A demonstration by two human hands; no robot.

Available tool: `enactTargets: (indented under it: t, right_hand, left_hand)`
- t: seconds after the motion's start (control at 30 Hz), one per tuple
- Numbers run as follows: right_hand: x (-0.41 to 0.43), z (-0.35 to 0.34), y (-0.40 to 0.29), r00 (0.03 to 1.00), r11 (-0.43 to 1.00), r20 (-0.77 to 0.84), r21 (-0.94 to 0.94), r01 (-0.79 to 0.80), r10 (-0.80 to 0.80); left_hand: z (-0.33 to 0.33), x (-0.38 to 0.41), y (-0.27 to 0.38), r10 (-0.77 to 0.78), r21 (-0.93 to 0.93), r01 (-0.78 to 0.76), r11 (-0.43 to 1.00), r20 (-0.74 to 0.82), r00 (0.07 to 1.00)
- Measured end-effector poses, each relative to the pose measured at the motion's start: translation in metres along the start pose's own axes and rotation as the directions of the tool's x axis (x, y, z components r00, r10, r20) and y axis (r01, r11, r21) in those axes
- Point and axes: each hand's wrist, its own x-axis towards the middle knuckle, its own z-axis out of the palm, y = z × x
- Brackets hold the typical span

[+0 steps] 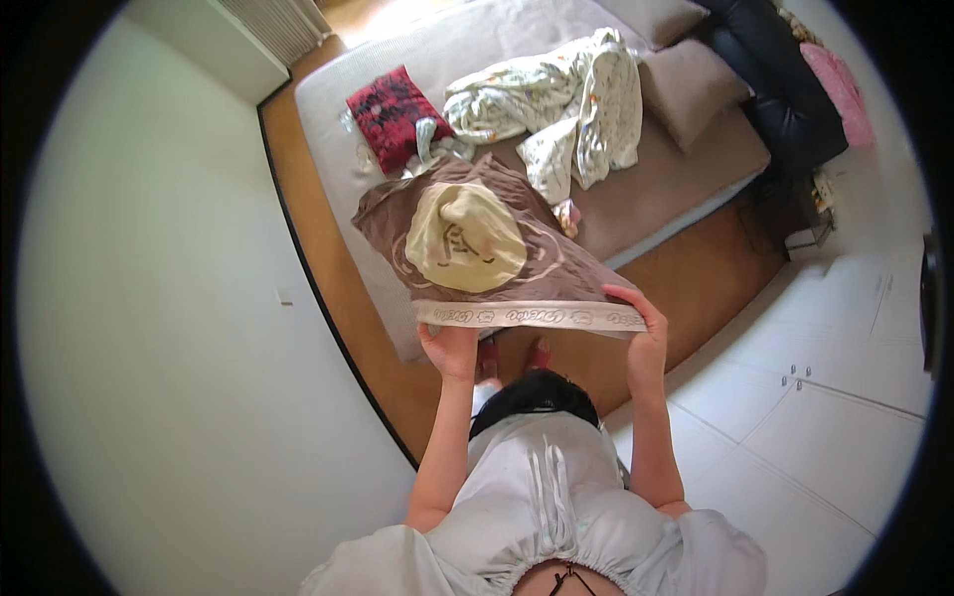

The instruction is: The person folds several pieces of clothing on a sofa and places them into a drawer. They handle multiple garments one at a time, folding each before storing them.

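A brown pillowcase-like cloth (492,179) with a cream round face print (466,257) is stretched out between my hands. Its pale hem band (536,316) bears printed lettering and runs level across the near side. At the left end of that band, my left hand (451,349) grips the edge, with most fingers hidden under the fabric. My right hand (645,320) pinches the right end, fingers lying over the top. The far part of the cloth spreads over the bed's near left corner; whether it rests on the mattress there I cannot tell.
Beyond the cloth is a bed (328,97) holding a red-and-black patterned cushion (391,112), a crumpled white floral blanket (544,89) and a beige pillow (693,89). A black padded headboard (790,97) stands right. White cabinets (835,432) flank the wooden floor (671,298); a wall (164,298) rises left.
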Motion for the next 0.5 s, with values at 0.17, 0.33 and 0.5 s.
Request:
enactTargets:
  t: [0.17, 0.33, 0.5]
  right_hand:
    - [-0.005, 0.006, 0.021, 0.992, 0.996, 0.102, -0.061, -0.064, 0.070]
    - [-0.004, 0.013, 0.037, 0.970, 0.972, 0.084, -0.071, -0.222, 0.228]
    - [-0.014, -0.004, 0.071, 0.961, 0.958, 0.037, -0.094, -0.270, 0.274]
  left_hand:
    - [0.042, -0.009, 0.005, -0.114, 0.240, 0.169, 0.956, -0.228, 0.967]
    - [-0.007, 0.002, -0.004, 0.351, 0.679, 0.196, 0.707, -0.577, 0.737]
    - [-0.019, -0.031, 0.021, 0.418, 0.810, 0.452, 0.373, -0.582, 0.697]
